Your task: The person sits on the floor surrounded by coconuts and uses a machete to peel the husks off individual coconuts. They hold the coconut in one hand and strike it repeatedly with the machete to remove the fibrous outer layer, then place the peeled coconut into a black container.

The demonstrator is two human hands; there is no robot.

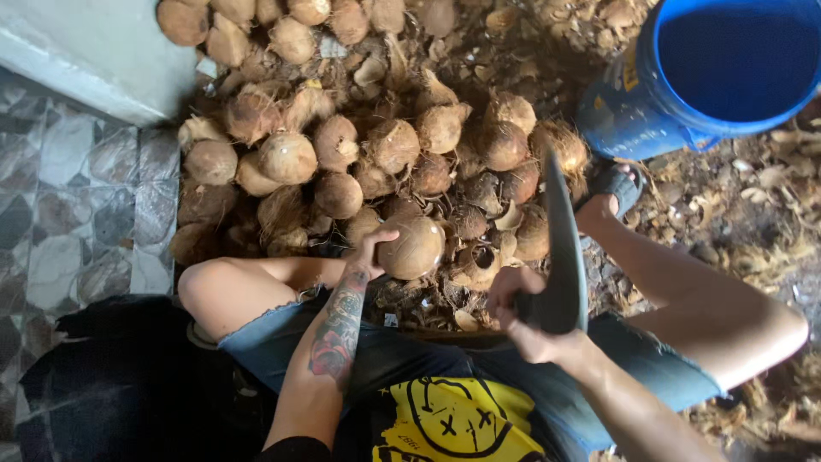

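The person wears cut-off blue denim shorts [282, 342] with frayed, ragged hems on both legs. Above them is a black T-shirt [453, 419] printed with a large yellow round cartoon face with crossed-out eyes and a wavy mouth. The left forearm carries a big coloured tattoo [338, 329] in reds, greens and dark outlines, running from near the wrist towards the elbow, and a dark sleeve edge shows at the near end of that arm. The right forearm is bare and unmarked. A dark strapped sandal [617, 184] is on the right foot.
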